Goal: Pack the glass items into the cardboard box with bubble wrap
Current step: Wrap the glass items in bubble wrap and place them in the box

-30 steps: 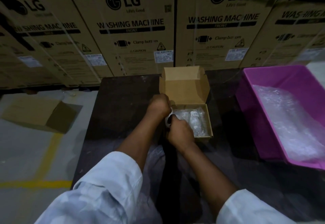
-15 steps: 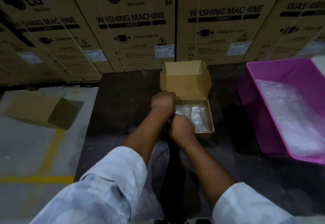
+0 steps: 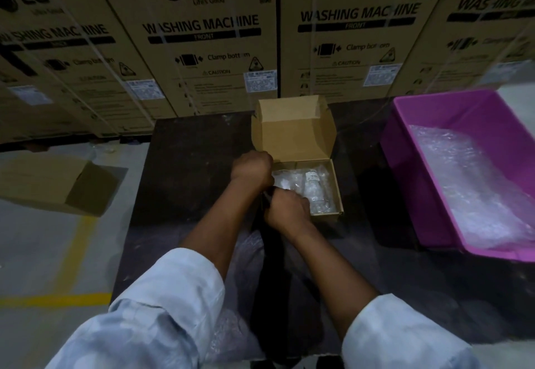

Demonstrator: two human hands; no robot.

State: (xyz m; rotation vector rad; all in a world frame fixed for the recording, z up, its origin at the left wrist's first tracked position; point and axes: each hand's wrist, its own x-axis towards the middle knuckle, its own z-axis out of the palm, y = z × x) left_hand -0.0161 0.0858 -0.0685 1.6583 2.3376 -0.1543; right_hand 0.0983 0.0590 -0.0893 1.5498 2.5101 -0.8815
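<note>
A small cardboard box (image 3: 327,216) stands on the dark table (image 3: 188,171) with its lid (image 3: 292,128) folded up at the back. Inside on the right lies a glass bottle with a white label (image 3: 314,189), wrapped in bubble wrap. A second bubble-wrapped bundle (image 3: 282,182) sits in the left half of the box. My left hand (image 3: 252,167) is at the box's left wall, fingers curled down onto that bundle. My right hand (image 3: 286,209) is at the near-left corner, fingers curled over the same bundle. The fingertips of both hands are hidden.
A pink plastic bin (image 3: 405,125) holding bubble wrap (image 3: 469,186) stands at the table's right. Tall washing-machine cartons (image 3: 202,35) wall off the back. An open cardboard box (image 3: 58,186) lies on the floor to the left. Loose bubble wrap (image 3: 249,255) lies under my forearms.
Both hands have carried the white wrapped bundle from outside the box's left wall into the box's left half. The view has tilted slightly downward.
</note>
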